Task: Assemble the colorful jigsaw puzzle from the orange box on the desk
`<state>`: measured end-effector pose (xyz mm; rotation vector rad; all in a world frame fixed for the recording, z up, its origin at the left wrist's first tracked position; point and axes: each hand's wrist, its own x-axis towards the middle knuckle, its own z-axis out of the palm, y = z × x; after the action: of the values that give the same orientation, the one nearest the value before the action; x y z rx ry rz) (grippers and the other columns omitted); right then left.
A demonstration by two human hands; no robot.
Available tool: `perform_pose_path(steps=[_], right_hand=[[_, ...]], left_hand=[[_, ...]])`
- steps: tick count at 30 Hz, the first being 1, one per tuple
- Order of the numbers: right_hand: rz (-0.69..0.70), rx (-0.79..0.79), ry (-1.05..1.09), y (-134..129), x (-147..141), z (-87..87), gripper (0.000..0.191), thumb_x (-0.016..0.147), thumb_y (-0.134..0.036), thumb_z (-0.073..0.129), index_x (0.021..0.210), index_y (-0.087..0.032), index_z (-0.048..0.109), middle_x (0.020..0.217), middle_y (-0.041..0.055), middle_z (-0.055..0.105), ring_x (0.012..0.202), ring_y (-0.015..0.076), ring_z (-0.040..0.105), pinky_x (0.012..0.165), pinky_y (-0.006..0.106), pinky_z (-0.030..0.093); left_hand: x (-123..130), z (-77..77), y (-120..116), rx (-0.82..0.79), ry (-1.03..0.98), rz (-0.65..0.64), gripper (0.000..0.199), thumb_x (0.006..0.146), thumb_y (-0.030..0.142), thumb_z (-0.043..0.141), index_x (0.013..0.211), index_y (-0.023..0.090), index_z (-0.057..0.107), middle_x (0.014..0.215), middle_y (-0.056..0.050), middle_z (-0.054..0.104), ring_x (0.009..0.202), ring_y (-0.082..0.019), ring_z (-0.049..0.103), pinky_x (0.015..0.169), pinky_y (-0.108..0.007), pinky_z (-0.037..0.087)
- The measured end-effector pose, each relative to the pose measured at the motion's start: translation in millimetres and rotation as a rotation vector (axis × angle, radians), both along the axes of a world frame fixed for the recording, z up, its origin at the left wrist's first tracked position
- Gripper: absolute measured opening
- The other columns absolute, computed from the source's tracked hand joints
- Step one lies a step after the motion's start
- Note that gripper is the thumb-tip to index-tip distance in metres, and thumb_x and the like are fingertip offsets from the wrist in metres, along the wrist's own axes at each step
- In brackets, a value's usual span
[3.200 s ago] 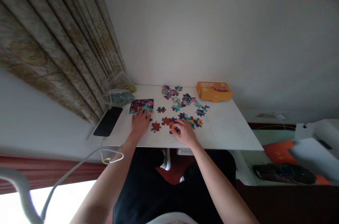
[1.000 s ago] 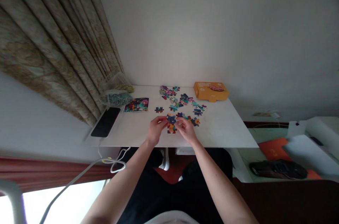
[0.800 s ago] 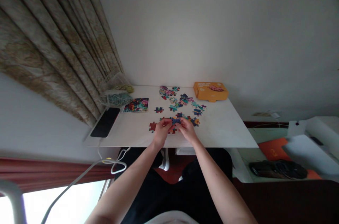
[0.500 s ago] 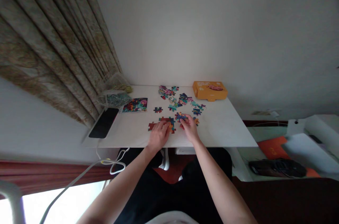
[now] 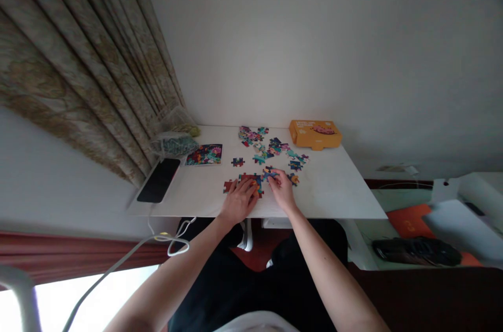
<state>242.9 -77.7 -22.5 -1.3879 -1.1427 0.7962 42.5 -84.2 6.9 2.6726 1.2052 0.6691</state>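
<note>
My left hand (image 5: 239,200) lies over a small section of joined jigsaw pieces (image 5: 260,179) near the table's front edge, its fingers stretched out on top and covering part of it. Just to the right, my right hand (image 5: 282,190) pinches a blue and orange puzzle piece (image 5: 269,173) between thumb and fingers. That piece is close against the section's right edge; whether the two interlock I cannot tell. Partly behind my right hand lies an orange and dark piece (image 5: 294,179). A single dark red and blue piece (image 5: 238,162) sits beyond my left hand.
Several loose pieces (image 5: 275,147) are scattered toward the wall. A yellow box (image 5: 315,134) stands at the back right. On the left are a picture card (image 5: 204,155), a phone (image 5: 159,181) and a clear bag (image 5: 175,144). A white cable (image 5: 129,253) hangs off the left side.
The pinched piece has come slightly left, nearer the joined section. My left hand stays on the section. The whole view has shifted slightly.
</note>
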Motion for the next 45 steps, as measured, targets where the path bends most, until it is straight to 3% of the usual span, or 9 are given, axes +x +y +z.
perform_pose_path(steps=[5,11,18,26,34,39,45], right_hand=[[-0.007,0.049,-0.175,10,0,6.6,0.031,0.091,-0.047,0.064,0.11,-0.023,0.065,0.093,0.0069,0.076,0.085,0.0244,0.072,0.082,0.038,0.057],[0.108,-0.011,-0.235,47,-2,13.8,0.024,0.086,-0.034,0.069,0.107,-0.024,0.068,0.081,-0.0001,0.074,0.075,0.0203,0.07,0.074,0.032,0.056],[0.208,-0.126,-0.342,75,-1,3.8,0.022,0.08,-0.02,0.073,0.101,-0.023,0.074,0.076,-0.0021,0.073,0.07,0.0174,0.069,0.073,0.031,0.056],[0.188,-0.09,-0.598,79,0,0.9,0.025,0.082,-0.018,0.073,0.107,-0.023,0.076,0.096,0.0052,0.076,0.087,0.0223,0.071,0.088,0.039,0.055],[0.184,-0.079,-0.716,75,-3,4.8,0.024,0.086,-0.018,0.071,0.11,-0.022,0.075,0.1,0.0072,0.073,0.09,0.0223,0.069,0.089,0.037,0.055],[0.163,-0.113,-0.76,66,-8,11.4,0.023,0.089,-0.018,0.07,0.111,-0.022,0.074,0.112,0.0086,0.07,0.092,0.0212,0.069,0.089,0.035,0.054],[0.157,-0.079,-0.777,55,-12,18.7,0.018,0.094,-0.019,0.065,0.107,-0.024,0.076,0.11,0.0066,0.071,0.09,0.0193,0.069,0.088,0.032,0.054]], left_hand=[[0,-3.2,0,0.014,-0.03,-0.005,0.034,0.101,0.027,0.054,0.131,0.021,0.068,0.14,-0.014,0.066,0.135,-0.03,0.059,0.117,-0.052,0.044],[1,-4.5,-1,0.006,-0.083,-0.014,0.032,0.101,0.025,0.054,0.129,0.022,0.069,0.136,-0.014,0.068,0.134,-0.03,0.059,0.115,-0.053,0.047],[1,-4.1,-1,0.044,-0.05,-0.011,0.031,0.101,0.026,0.053,0.128,0.023,0.068,0.135,-0.012,0.068,0.132,-0.03,0.059,0.114,-0.051,0.048],[3,1.4,-2,0.048,0.017,0.0,0.03,0.101,0.024,0.053,0.126,0.022,0.068,0.127,-0.012,0.069,0.121,-0.03,0.062,0.104,-0.05,0.051],[3,3.2,-4,0.065,0.052,0.003,0.03,0.101,0.025,0.053,0.127,0.021,0.068,0.127,-0.013,0.069,0.118,-0.031,0.062,0.101,-0.049,0.05],[3,3.7,-4,0.074,0.06,0.003,0.03,0.1,0.024,0.055,0.128,0.022,0.067,0.126,-0.012,0.07,0.117,-0.029,0.062,0.101,-0.048,0.05],[3,1.1,-3,0.088,0.08,0.013,0.029,0.101,0.025,0.055,0.127,0.021,0.067,0.126,-0.011,0.07,0.117,-0.029,0.062,0.102,-0.047,0.05]])
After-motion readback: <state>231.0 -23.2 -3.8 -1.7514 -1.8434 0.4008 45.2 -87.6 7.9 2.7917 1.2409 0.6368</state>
